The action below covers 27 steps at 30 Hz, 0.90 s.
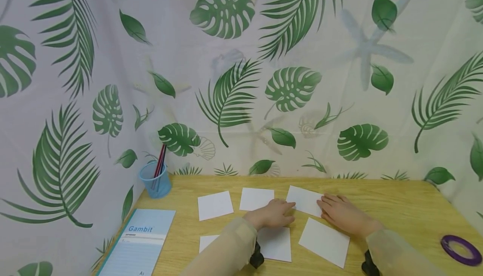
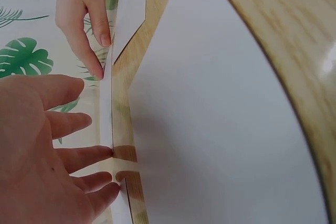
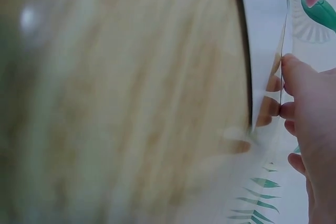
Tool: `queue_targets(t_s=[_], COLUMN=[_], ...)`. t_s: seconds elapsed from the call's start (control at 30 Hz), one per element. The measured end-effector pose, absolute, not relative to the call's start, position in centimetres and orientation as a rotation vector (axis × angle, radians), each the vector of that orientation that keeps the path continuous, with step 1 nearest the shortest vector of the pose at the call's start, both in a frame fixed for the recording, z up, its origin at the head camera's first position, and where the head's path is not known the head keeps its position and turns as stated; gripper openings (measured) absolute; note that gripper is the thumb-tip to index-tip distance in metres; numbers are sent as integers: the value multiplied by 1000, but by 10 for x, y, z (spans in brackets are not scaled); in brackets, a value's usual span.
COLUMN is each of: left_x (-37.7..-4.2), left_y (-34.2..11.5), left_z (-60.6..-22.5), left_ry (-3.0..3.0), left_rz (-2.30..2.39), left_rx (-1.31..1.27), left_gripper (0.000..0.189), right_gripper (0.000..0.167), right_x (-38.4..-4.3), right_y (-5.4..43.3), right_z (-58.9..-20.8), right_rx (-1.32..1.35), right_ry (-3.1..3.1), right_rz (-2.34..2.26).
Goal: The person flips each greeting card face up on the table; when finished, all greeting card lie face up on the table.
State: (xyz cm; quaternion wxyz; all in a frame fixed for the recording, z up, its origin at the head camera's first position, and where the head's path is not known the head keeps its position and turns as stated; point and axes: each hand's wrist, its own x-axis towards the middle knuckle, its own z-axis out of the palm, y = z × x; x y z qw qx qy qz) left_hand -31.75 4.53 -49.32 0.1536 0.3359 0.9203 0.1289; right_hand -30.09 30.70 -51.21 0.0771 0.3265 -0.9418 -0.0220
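Observation:
Several blank white cards lie on the wooden table in two rough rows. My left hand [image 1: 273,214], fingers relaxed and slightly spread, reaches to the left edge of the tilted far-right card [image 1: 305,199]. At that card's opposite edge, the fingertips of my right hand [image 1: 345,214] touch it. The left forearm partly covers the near-middle card [image 1: 277,246] and the near-left card [image 1: 207,241]. A far-middle card [image 1: 256,198] sits beside the left hand. Below the right hand is the slanted near-right card [image 1: 324,241], which also fills much of the left wrist view.
On the left lie a blue Gambit notepad [image 1: 141,242] and a blue mesh pen cup [image 1: 156,186] with pencils. A far-left card [image 1: 215,205] lies nearer the cup. A purple tape ring [image 1: 449,248] rests at the right. Leaf-patterned cloth [image 1: 241,154] hangs behind the table.

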Motion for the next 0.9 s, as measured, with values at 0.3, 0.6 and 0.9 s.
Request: queue_targets(t_s=[0.3,0.6,0.9], left_x=[-319,-318,-319], left_y=[46,45,44], left_z=[-496,-494,-495], left_ry=[2632,2620,2618], left_rz=[401,452,443], left_rx=[957,951,993], left_gripper=[53,54,52], right_gripper=[41,40,43], right_x=[-303,-304,-305], right_y=[307,308,310], right_z=[-515,-519,-516], right_rx=[966,957,1006], right_ry=[-2812,-2791,-2801], right_rz=[-75,-85,18])
